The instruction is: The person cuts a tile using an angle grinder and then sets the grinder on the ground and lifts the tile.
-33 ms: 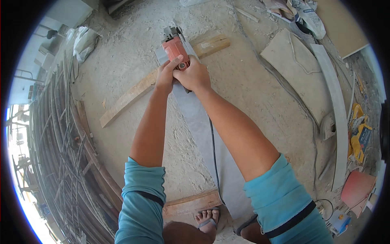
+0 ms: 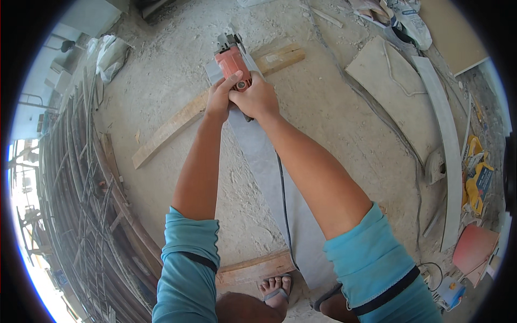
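Both hands are wrapped round a red corded power cutter (image 2: 232, 60), at the far end of a long grey slab (image 2: 253, 151). My left hand (image 2: 219, 99) grips its left side, thumb across the back of the housing. From the right, my right hand (image 2: 258, 98) closes round the rear of the body. The cutter's metal guard points away from me over the slab's far end; its blade cannot be made out. A dark power cord (image 2: 284, 199) runs from the tool back along the slab. My palms hide the tool's handle.
The slab rests across two wooden beams, one far (image 2: 172, 137) and one near my feet (image 2: 253, 269). Bundled long rods (image 2: 81, 194) lie on the left. At right are a cable (image 2: 371, 102), a flat board (image 2: 393, 75), a curved grey strip (image 2: 444, 156) and a yellow bag (image 2: 475, 175).
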Demonstrator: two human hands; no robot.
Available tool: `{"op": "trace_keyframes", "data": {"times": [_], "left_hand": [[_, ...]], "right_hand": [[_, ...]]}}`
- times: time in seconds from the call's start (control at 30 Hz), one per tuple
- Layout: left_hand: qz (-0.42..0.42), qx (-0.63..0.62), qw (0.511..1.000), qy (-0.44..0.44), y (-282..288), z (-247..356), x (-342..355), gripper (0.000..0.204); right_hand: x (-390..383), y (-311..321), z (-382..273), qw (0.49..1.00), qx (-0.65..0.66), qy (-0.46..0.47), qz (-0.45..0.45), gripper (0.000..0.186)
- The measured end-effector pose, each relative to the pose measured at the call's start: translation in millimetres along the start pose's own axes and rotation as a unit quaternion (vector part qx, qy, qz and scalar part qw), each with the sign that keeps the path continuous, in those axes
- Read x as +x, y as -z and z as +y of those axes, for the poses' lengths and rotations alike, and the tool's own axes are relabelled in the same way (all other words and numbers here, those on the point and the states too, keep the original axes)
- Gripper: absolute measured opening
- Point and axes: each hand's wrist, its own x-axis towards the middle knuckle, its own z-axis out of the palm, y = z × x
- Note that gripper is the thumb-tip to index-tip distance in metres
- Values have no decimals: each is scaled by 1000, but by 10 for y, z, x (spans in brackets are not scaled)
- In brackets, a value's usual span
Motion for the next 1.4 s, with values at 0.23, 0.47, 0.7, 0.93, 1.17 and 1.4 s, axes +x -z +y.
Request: {"op": "trace_keyframes", "data": {"times": [0.23, 0.47, 0.7, 0.93, 1.17, 1.4], "left_hand": [[3, 10, 1000, 21, 62, -6, 22, 49], [-2, -22, 1000, 17, 77, -64, 68, 49], [-5, -17, 1000, 24, 115, -90, 105, 48], [5, -17, 1000, 22, 82, -73, 74, 48], [-5, -25, 999, 33, 111, -76, 100, 48], [1, 4, 999, 39, 94, -76, 74, 53]], "right_hand": [[-1, 14, -72, 999, -13, -24, -25, 54], [3, 46, -70, 999, -31, -22, -39, 61], [2, 56, -119, 997, -52, -31, -47, 63], [20, 55, -104, 997, -55, -33, -53, 66], [48, 42, -98, 996, -58, -34, -51, 65], [158, 99, -95, 989, -102, -46, -95, 58]]}}
